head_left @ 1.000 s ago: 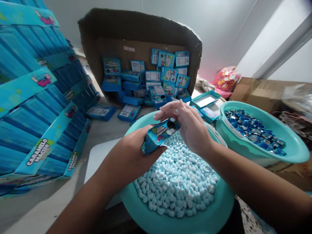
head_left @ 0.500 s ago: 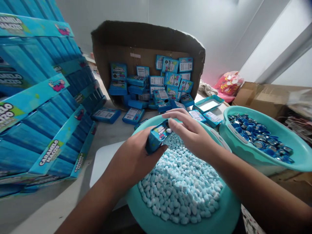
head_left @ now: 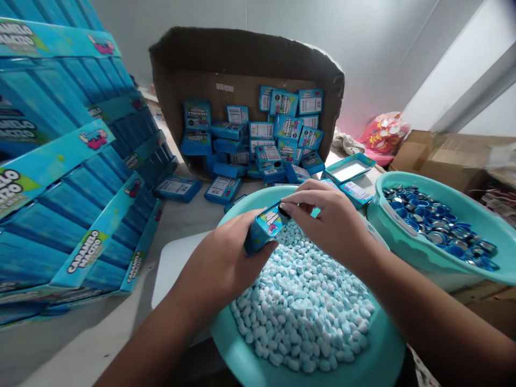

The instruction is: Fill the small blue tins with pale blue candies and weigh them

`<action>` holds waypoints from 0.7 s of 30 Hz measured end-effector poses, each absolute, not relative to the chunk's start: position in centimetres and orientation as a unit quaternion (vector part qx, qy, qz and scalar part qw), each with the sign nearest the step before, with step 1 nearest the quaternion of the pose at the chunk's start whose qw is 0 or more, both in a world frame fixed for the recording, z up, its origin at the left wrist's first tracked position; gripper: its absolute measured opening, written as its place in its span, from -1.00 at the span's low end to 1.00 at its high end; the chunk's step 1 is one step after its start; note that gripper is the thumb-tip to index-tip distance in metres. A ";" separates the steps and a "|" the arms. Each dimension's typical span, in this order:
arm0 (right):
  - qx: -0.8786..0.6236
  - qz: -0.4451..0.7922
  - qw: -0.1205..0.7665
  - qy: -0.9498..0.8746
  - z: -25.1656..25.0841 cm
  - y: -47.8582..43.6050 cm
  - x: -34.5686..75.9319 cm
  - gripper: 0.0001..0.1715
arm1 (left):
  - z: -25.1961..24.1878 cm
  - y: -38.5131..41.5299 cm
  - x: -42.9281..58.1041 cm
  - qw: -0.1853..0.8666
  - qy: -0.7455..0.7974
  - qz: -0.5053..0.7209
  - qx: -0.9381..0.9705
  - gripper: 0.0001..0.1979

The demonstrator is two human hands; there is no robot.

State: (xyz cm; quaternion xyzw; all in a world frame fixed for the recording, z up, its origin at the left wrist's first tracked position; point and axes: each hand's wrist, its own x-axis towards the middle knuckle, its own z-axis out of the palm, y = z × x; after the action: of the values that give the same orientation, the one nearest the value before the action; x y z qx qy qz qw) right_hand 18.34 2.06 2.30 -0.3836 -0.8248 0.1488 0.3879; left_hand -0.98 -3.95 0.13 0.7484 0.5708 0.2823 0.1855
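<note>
Left hand (head_left: 228,255) clamps the small blue rectangular box (head_left: 260,234) above pale-blue oval candies (head_left: 308,312), right hand (head_left: 332,220) bunched at its opening, any pinch there unclear, and one hard push could knock it loose

a pale, greyish table (head_left: 92,333) with a small dark mark carries a stack of blue display trays (head_left: 83,255) at the left and, farther back, a cardboard box (head_left: 242,51) with its open side facing the viewer. loose blue packets (head_left: 222,189) lie flat before the box, a shallow open tray (head_left: 350,169) sits to its right, and a flat white piece (head_left: 173,263) lies beside the teal basin (head_left: 226,338), whose footing is hidden.
</note>
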 end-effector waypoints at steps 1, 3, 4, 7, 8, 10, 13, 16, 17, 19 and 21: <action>-0.380 0.147 0.389 -0.826 2.3 1.9 18.3 -0.78 | 0.1 -3.9 -1.0 0.185 0.570 0.281 0.750 -0.69; -0.374 0.150 0.395 -0.826 2.5 1.6 18.1 -0.78 | -0.1 -3.9 -0.9 0.183 0.562 0.283 0.755 -0.68; -0.370 0.156 0.399 -0.824 2.6 1.4 18.1 -0.78 | -0.2 -3.9 -0.9 0.179 0.558 0.285 0.759 -0.66; -0.362 0.203 0.441 -0.796 3.1 1.2 18.1 -0.83 | -0.5 -4.0 -0.8 0.149 0.552 0.303 0.762 -0.62; -0.363 0.227 0.470 -0.772 3.1 1.3 18.1 -0.84 | -0.6 -4.0 -0.8 0.133 0.557 0.314 0.757 -0.62; -0.382 0.272 0.520 -0.714 2.6 1.8 18.2 -0.80 | -0.6 -4.0 -0.8 0.104 0.575 0.340 0.737 -0.64; -0.457 0.321 0.422 -0.714 0.3 2.6 17.9 -0.64 | -0.3 -4.1 -1.1 0.083 0.615 0.372 0.691 -0.67; -0.491 0.335 0.155 -0.789 -2.4 2.0 17.1 -0.44 | 0.2 -4.0 -1.2 0.073 0.644 0.382 0.659 -0.64; -0.482 0.333 0.089 -0.806 -2.9 1.4 16.8 -0.35 | 0.3 -4.0 -1.2 0.073 0.650 0.378 0.655 -0.64; -0.447 0.335 0.020 -0.829 -3.3 0.0 16.5 -0.15 | 0.4 -3.9 -1.2 0.076 0.655 0.367 0.656 -0.64; -0.406 0.346 0.001 -0.846 -2.8 -1.2 16.5 0.00 | 0.3 -3.8 -1.2 0.081 0.656 0.360 0.658 -0.65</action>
State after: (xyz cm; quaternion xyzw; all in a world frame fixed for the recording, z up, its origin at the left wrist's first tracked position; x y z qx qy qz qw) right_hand 16.45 -1.23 -2.80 -0.4062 -0.8456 0.3463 0.0006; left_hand -1.22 -3.76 0.26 0.6583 0.6562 0.3598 0.0808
